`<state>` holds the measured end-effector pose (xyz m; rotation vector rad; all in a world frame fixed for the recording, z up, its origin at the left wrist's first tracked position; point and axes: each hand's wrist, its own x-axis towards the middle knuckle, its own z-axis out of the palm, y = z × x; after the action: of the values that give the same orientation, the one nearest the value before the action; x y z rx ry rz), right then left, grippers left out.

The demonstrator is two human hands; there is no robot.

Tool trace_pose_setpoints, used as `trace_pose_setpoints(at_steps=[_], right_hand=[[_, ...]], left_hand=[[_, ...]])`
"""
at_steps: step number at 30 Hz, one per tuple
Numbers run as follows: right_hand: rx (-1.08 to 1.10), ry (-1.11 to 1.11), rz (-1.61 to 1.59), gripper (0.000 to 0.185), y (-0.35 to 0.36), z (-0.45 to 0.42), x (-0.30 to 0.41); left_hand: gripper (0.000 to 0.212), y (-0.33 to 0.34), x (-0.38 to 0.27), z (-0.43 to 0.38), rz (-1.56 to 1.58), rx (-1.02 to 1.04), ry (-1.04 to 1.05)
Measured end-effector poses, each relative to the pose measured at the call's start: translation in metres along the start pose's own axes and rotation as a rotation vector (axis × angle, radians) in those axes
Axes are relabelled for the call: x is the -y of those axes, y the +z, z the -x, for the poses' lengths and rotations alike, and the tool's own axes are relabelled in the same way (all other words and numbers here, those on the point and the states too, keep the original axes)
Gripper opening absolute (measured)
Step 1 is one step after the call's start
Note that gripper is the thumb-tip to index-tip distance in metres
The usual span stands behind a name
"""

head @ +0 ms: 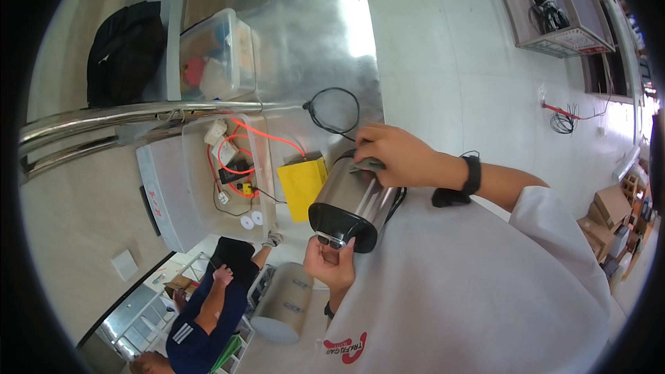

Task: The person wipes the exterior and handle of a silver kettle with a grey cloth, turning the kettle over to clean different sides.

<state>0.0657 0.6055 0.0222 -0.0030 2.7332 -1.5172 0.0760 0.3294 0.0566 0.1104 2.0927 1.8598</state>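
A brushed-metal canister-shaped device (340, 182) with black end caps lies slanted in front of my grey shirt. My right hand (392, 153) presses a folded grey-green cloth (368, 165) against its metal side, near the far end. At the near end my left hand (330, 265) grips the black end cap (356, 228) by a shiny fitting (331, 240) with two dark openings. Black cable (397, 203) shows along the device's side by my shirt. Beside the device sits a yellow box (301, 187) with an orange cord running from it.
A coiled black cord (358, 109) lies on the metal tabletop (306, 26). An open plastic bin (267, 182) holds plugs and cords; a clear tub (247, 57) stands behind a metal rail (140, 111). A co-worker in dark clothing (210, 317) is near a large cylinder (283, 304).
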Motion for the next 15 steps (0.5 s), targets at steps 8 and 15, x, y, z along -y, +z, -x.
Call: trace_pose_setpoints(at_steps=[8, 15], right_hand=[[0.003, -0.001, 0.171, 0.028, -0.011, 0.001, 0.012], [0.02, 0.057, 0.196, 0.02, 0.011, -0.042, -0.004]], left_hand=[[0.033, -0.016, 0.003, -0.002, -0.103, 0.177, 0.061], [0.031, -0.008, -0.002, -0.009, -0.159, 0.205, 0.079]])
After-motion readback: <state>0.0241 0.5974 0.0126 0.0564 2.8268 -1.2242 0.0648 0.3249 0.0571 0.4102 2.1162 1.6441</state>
